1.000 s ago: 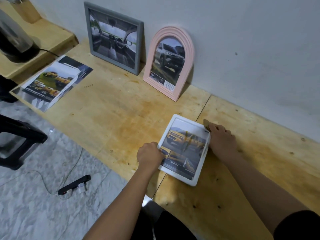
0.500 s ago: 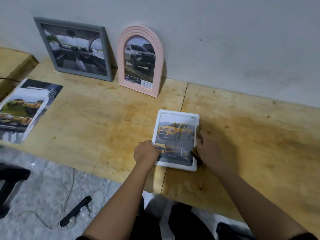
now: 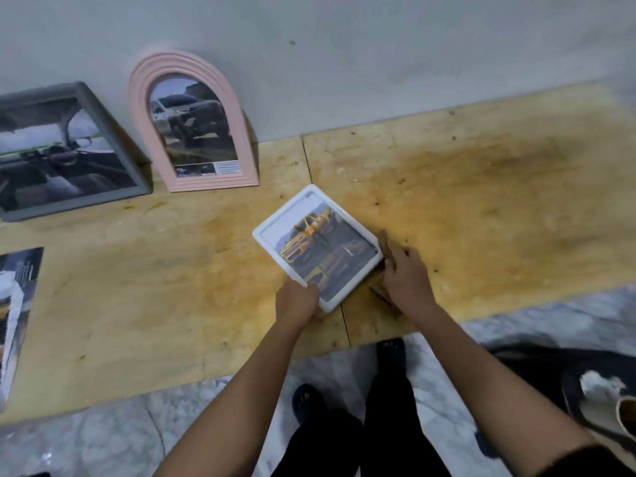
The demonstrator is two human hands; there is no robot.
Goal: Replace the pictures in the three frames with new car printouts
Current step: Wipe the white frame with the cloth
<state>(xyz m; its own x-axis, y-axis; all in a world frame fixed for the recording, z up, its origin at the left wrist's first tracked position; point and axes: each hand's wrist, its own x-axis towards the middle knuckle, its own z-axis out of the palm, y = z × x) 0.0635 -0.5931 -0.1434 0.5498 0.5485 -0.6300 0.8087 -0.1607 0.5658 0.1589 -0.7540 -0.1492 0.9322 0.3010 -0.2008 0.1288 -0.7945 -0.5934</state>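
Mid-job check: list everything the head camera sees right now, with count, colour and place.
white frame: 1, white, yellow-car printout inside, table centre
pink arched frame: 1, pink, leaning on the wall, back left
grey frame: 1, grey, leaning on the wall, far left
printouts: stack, count unclear, table's left edge
brown piece: 1, brown, at the white frame's right edge; too blurred to identify
table: 1, light wood
wall: 1, grey-white, behind the table
floor: pale marbled, below
left hand: grips the white frame's near corner
right hand: holds the brown piece
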